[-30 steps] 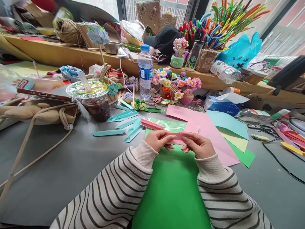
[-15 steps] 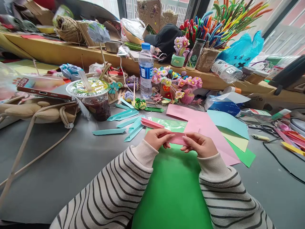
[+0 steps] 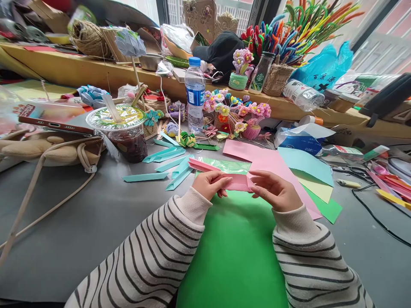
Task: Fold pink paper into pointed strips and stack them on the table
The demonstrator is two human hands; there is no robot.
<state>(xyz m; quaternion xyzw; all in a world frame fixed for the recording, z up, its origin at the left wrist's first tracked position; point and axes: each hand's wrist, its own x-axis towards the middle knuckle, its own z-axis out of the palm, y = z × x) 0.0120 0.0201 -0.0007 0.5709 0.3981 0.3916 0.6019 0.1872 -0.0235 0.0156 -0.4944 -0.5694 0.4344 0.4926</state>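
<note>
My left hand [image 3: 208, 185] pinches the left end of a small folded pink paper strip [image 3: 239, 183] between thumb and fingers. At the strip's right end is my right hand [image 3: 272, 189], its index finger and thumb spread apart, the thumb tip by the paper's edge. Both hands are over a green sheet or mat [image 3: 237, 252]. Just beyond my left hand lies another folded pink strip [image 3: 202, 165], partly on a clear plastic packet [image 3: 224, 165]. Several folded turquoise strips [image 3: 146, 177] lie left of it.
Pink [image 3: 272, 160], light blue [image 3: 308, 164] and green sheets [image 3: 327, 211] overlap on the right. A lidded drink cup [image 3: 125, 141] stands at left, a water bottle [image 3: 195, 96] behind. Craft flowers [image 3: 240, 111] line the back, below a cluttered shelf [image 3: 96, 70]. A black cable [image 3: 379, 220] runs at right.
My right hand has loosened its pinch and drawn slightly right, with its fingers spreading. More of the pink strip's face shows. My left hand still pinches it.
</note>
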